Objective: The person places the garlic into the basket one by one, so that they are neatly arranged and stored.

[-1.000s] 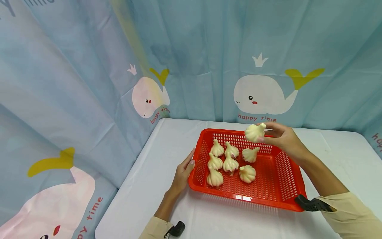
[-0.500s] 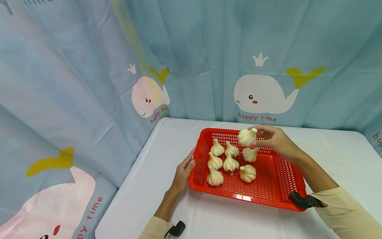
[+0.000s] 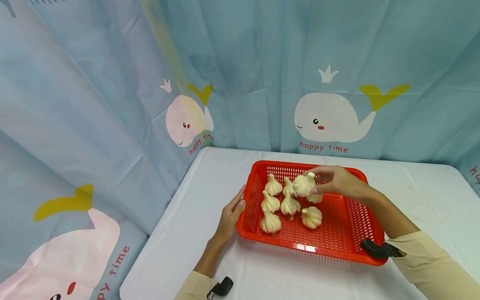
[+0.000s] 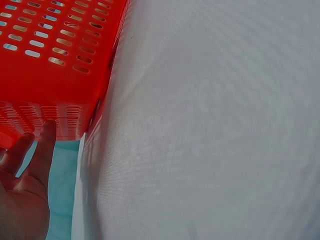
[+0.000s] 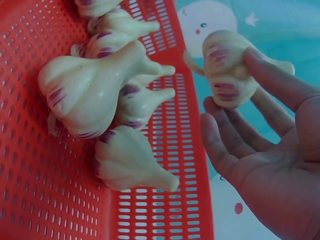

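My right hand (image 3: 339, 181) pinches a pale garlic bulb (image 3: 303, 186) between thumb and fingers, over the back part of a red perforated basket (image 3: 277, 239). Purple streaks mark the held bulb in the right wrist view, its stalk pointing right. Several more garlic bulbs (image 3: 290, 206) are grouped at the basket's left and middle; the held one partly hides two of them. At the basket's left end rests my left hand (image 3: 228, 218), fingers stretched out along the outside. Its fingertips (image 4: 49, 125) meet the slotted outer wall in the left wrist view.
A white-covered table (image 3: 195, 196) carries the basket. Behind and to the left hangs a light blue curtain (image 3: 258, 121) printed with whales. Inside the basket, bare red floor (image 3: 337, 221) shows at the right. Black wrist straps (image 3: 380, 250) sit at both sleeves.
My right hand has carried the garlic bulb left and toward the basket's inside, lower in the head view. The left hand and the basket stay where they were.
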Motion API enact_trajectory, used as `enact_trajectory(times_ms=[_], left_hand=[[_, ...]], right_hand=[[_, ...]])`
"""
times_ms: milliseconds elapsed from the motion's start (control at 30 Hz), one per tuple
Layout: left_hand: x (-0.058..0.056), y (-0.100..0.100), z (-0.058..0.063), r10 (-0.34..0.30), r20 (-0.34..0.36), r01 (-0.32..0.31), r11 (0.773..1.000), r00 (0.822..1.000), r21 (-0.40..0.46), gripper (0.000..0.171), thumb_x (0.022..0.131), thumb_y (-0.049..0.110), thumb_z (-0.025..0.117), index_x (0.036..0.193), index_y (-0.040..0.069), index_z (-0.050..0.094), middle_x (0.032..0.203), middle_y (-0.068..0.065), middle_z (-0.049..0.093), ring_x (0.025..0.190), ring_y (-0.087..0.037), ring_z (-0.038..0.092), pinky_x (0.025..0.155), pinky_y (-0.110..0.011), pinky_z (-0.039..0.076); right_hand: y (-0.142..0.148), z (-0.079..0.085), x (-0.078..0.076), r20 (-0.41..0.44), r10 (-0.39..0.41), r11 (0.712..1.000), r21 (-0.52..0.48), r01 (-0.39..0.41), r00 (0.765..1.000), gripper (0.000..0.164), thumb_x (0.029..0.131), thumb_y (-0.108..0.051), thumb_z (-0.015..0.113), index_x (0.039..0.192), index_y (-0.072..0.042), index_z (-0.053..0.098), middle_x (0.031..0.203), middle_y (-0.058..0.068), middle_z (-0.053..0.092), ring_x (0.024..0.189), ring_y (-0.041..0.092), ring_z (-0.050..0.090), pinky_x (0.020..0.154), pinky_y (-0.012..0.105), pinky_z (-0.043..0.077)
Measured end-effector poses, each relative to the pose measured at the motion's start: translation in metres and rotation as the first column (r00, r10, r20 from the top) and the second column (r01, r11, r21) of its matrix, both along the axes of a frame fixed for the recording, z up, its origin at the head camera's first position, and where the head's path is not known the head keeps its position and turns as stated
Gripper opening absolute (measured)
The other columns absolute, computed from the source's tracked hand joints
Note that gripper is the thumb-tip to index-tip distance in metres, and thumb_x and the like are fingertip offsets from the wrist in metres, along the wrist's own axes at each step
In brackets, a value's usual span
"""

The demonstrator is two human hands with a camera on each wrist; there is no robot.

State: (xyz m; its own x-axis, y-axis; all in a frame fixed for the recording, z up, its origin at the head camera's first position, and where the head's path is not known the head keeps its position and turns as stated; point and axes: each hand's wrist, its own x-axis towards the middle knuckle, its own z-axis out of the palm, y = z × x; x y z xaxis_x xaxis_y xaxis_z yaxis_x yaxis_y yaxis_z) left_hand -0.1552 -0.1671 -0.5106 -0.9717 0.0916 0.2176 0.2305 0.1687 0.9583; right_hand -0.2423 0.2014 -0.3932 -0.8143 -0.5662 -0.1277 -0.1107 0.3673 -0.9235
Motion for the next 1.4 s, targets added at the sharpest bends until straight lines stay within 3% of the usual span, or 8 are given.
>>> enact_trajectory(times_ms=[167, 433, 933, 1167, 1400], left_hand=[[0.0, 0.0, 0.0, 0.0, -0.02, 0.0, 1.0, 1.0, 0.012, 0.05, 0.114, 0.025, 0.047, 0.164, 0.024, 0.044, 0.166, 0.001, 0.044, 0.149, -0.022, 0.047, 0.113, -0.023, 0.046], [0.001, 0.0, 0.002, 0.001, -0.014, -0.001, 1.0, 1.0, 0.016, 0.05, 0.114, 0.023, 0.047, 0.163, 0.023, 0.044, 0.166, 0.0, 0.045, 0.149, -0.022, 0.047, 0.112, -0.023, 0.047], [0.001, 0.001, 0.0, 0.01, -0.008, -0.01, 1.0, 1.0, 0.005, 0.051, 0.114, 0.026, 0.047, 0.164, 0.025, 0.043, 0.166, 0.003, 0.045, 0.148, -0.021, 0.049, 0.11, -0.025, 0.05], [0.002, 0.001, 0.0, 0.0, -0.01, 0.0, 1.0, 1.0, 0.004, 0.051, 0.114, 0.027, 0.046, 0.164, 0.026, 0.042, 0.167, 0.002, 0.044, 0.148, -0.023, 0.049, 0.11, -0.027, 0.051], [0.001, 0.0, -0.001, -0.003, -0.001, 0.003, 1.0, 1.0, 0.011, 0.05, 0.114, 0.028, 0.046, 0.164, 0.029, 0.043, 0.166, 0.005, 0.045, 0.145, -0.02, 0.052, 0.108, -0.028, 0.053]], right_hand=[[-0.008, -0.005, -0.004, 0.022, 0.047, 0.999, -0.002, -0.047, 0.999, 0.054, 0.092, -0.022, 0.082, 0.141, -0.006, 0.065, 0.129, 0.014, 0.072, 0.118, 0.03, 0.069, 0.098, 0.037, 0.059], [-0.017, -0.01, -0.005, 0.009, 0.12, 0.99, 0.076, -0.12, 0.993, 0.053, 0.094, -0.025, 0.078, 0.143, -0.009, 0.065, 0.135, 0.012, 0.07, 0.126, 0.034, 0.066, 0.108, 0.055, 0.055], [-0.031, -0.023, -0.005, 0.042, 0.255, 0.965, 0.056, -0.257, 0.966, 0.045, 0.092, -0.019, 0.081, 0.134, -0.009, 0.071, 0.125, 0.01, 0.075, 0.118, 0.032, 0.071, 0.096, 0.039, 0.063], [-0.038, -0.025, -0.002, 0.059, 0.306, 0.95, 0.045, -0.308, 0.95, 0.042, 0.091, -0.015, 0.081, 0.131, -0.007, 0.072, 0.132, 0.013, 0.072, 0.124, 0.035, 0.069, 0.101, 0.043, 0.061], [-0.041, -0.027, -0.003, 0.04, 0.38, 0.917, 0.115, -0.382, 0.924, 0.039, 0.09, -0.02, 0.082, 0.127, -0.014, 0.075, 0.13, 0.008, 0.07, 0.121, 0.031, 0.067, 0.101, 0.047, 0.058]])
